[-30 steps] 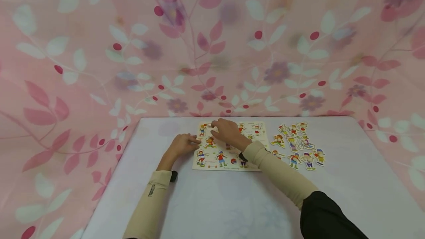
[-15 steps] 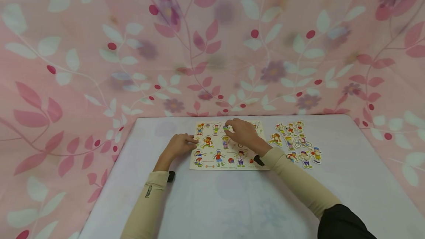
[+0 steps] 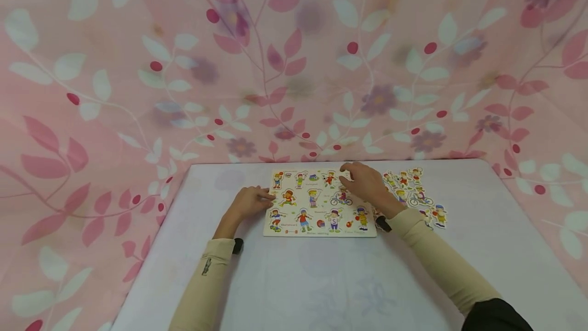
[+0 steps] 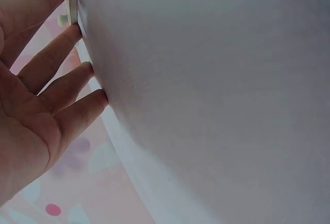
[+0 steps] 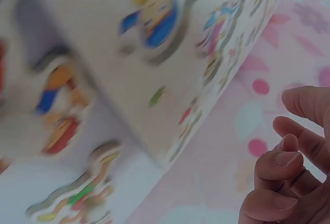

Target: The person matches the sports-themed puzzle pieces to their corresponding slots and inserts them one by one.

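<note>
A cream puzzle board [image 3: 298,233] with printed cartoon children at play lies on the table. My left hand [image 3: 251,200] is at its left edge, and in the left wrist view the fingers [image 4: 62,87] reach out, with fingertips right at the board's side and the tabletop. Over the board's back right corner is my right hand [image 3: 366,184]. The right wrist view shows its fingers [image 5: 281,170] loosely bent with nothing between them. Beside the board lie several loose cut-out figure pieces [image 3: 439,216], some hidden under the right forearm.
A white-covered table [image 3: 294,280] carries the board and pieces. Directly behind its back edge hangs a pink floral cloth [image 3: 294,91]. A loose piece [image 5: 62,110] lies close beside the board's edge in the right wrist view.
My right hand has moved rightward across the board, from its back left to its back right corner, uncovering the printed figures. The left hand has stayed at the left edge.
</note>
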`<state>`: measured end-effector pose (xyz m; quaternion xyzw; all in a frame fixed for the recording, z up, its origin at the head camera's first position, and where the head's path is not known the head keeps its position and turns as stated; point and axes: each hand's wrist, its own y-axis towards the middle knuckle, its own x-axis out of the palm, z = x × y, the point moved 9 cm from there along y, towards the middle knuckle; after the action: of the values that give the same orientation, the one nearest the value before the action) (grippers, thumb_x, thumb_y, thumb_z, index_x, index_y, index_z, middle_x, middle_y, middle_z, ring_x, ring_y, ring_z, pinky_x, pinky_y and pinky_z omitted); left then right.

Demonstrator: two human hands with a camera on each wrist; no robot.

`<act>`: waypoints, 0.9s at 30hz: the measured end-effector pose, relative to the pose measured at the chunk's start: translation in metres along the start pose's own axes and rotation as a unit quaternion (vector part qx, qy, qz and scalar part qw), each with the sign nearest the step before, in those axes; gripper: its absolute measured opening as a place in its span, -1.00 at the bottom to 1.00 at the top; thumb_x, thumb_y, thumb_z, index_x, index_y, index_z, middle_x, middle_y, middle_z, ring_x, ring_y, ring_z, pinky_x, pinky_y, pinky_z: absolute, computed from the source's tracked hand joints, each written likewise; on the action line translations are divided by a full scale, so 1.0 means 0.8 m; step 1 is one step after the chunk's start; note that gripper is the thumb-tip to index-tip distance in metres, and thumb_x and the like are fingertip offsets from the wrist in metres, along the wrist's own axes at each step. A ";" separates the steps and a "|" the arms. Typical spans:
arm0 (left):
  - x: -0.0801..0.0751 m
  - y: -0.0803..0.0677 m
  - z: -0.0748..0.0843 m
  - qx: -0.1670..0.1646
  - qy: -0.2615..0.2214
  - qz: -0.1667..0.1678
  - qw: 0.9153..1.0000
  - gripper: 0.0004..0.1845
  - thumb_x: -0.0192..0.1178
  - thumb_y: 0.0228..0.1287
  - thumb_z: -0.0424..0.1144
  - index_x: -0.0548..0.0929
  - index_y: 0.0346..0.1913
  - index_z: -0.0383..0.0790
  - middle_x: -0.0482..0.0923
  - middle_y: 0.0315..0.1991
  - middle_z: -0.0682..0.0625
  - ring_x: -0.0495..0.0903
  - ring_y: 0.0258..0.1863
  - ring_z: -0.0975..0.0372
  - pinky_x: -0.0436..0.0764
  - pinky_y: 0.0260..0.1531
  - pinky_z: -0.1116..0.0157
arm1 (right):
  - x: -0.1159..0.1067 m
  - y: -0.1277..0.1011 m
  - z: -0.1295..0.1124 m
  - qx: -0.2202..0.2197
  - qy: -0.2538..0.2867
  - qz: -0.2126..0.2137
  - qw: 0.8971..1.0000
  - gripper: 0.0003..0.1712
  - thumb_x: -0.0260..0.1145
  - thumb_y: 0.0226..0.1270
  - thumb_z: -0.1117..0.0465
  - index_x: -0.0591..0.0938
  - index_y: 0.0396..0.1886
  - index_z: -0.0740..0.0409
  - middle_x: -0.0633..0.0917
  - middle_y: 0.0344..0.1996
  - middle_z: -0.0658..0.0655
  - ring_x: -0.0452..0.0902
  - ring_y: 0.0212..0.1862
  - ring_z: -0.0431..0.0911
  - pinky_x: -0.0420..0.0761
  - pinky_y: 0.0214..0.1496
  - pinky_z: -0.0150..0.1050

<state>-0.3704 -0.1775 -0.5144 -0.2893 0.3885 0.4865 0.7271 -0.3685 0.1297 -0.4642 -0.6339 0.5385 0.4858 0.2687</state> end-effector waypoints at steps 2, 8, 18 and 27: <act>0.000 0.000 0.000 0.000 0.001 -0.001 1.000 -0.76 0.40 0.20 -0.17 0.81 -0.06 -0.09 0.58 0.18 -0.09 0.34 0.35 -0.11 0.22 0.36 -0.07 | -0.004 -0.004 0.014 0.015 -0.003 -0.001 1.000 -0.66 0.32 0.37 0.03 0.66 0.06 0.03 0.51 -0.47 -0.02 0.35 -0.53 -0.13 0.28 -0.64 -0.27; -0.001 0.001 -0.001 -0.002 -0.004 0.003 1.000 -0.77 0.41 0.19 -0.19 0.81 -0.08 -0.09 0.59 0.16 -0.10 0.35 0.34 -0.11 0.22 0.36 -0.06 | -0.014 -0.015 0.049 0.053 -0.009 -0.010 0.998 -0.64 0.30 0.39 -0.01 0.65 0.07 0.04 0.51 -0.49 0.02 0.33 -0.56 -0.10 0.26 -0.64 -0.25; 0.002 0.001 -0.003 -0.015 -0.009 0.002 1.000 -0.78 0.42 0.18 -0.19 0.82 -0.09 -0.07 0.61 0.14 -0.08 0.34 0.35 -0.09 0.24 0.36 -0.04 | -0.023 -0.034 0.108 0.086 -0.015 -0.019 0.996 -0.61 0.29 0.39 0.03 0.62 0.11 0.11 0.53 -0.48 0.07 0.33 -0.62 -0.08 0.26 -0.69 -0.25; 0.002 0.002 -0.003 -0.013 -0.012 0.006 1.000 -0.77 0.43 0.17 -0.20 0.82 -0.10 -0.07 0.61 0.13 -0.09 0.35 0.35 -0.10 0.23 0.36 -0.05 | -0.029 -0.047 0.145 0.106 -0.005 -0.033 0.994 -0.63 0.23 0.42 0.07 0.62 0.09 0.18 0.59 -0.35 0.14 0.39 -0.58 -0.08 0.36 -0.69 -0.21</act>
<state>-0.3718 -0.1781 -0.5169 -0.2907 0.3746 0.4993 0.7252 -0.3693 0.2499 -0.4945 -0.6171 0.5645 0.4194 0.3530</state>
